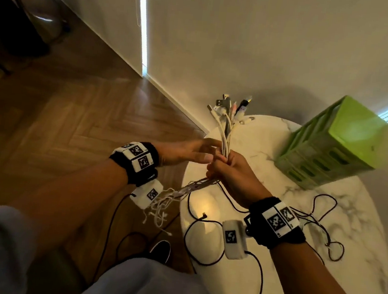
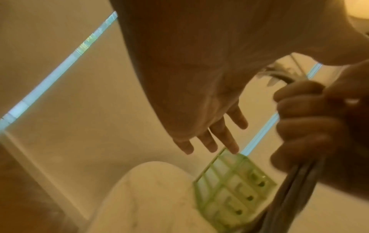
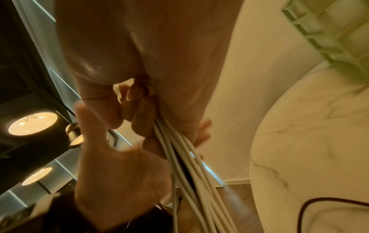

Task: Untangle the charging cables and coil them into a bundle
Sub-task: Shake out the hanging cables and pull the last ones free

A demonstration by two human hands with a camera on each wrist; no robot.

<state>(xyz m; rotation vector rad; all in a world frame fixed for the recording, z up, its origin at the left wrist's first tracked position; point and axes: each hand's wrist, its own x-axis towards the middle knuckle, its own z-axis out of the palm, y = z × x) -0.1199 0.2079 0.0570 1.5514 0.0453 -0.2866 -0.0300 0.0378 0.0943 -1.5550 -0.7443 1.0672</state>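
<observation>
Left hand (image 1: 183, 151) at 9 o'clock of the cables (image 1: 225, 138): grip wide, fingers straight, tips just touching the strands, holding nothing. Loose tails (image 1: 160, 205) hang off the bench edge toward 7 o'clock, over the wood floor, still messy. Right hand (image 1: 231, 172) fisted round the bundle mid-length, grip tight on the cables; plugs (image 1: 233, 105) fan out at 12 o'clock above the bench (image 1: 323, 232). Green crate (image 1: 332, 147) at 2 o'clock, well apart.

Probably aligning strands before coiling. To do it well: keep right grip firm near plug ends so they stay level; run left fingers down thru the tails to comb out crossings; start loops only once tails hang parallel. Avoid mixing in the black wrist-cam leads (image 1: 319, 217) on the bench.
</observation>
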